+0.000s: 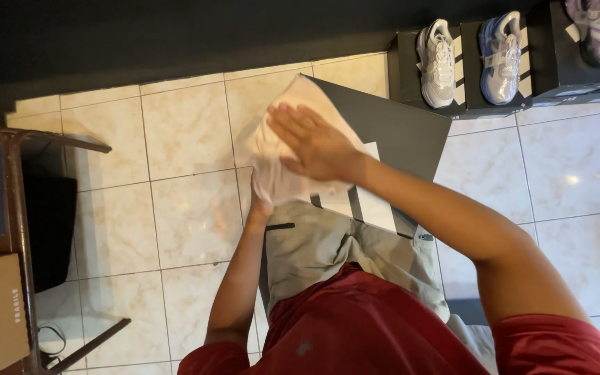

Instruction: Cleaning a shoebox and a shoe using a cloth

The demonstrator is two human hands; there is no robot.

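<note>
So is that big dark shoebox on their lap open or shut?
Shut: the dark shoebox shows its flat lid face up. The right hand presses a white cloth flat on it; left hand underneath.

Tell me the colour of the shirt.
Red shirt, clearest in the head view.

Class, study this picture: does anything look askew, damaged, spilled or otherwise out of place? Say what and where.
Nothing is spilled or visibly damaged. The only untidy thing is the white tissue paper, crumpled and bunched over the left end of the dark shoebox under the right hand. The three shoes on black boxes at top right stand in a neat row.
</note>
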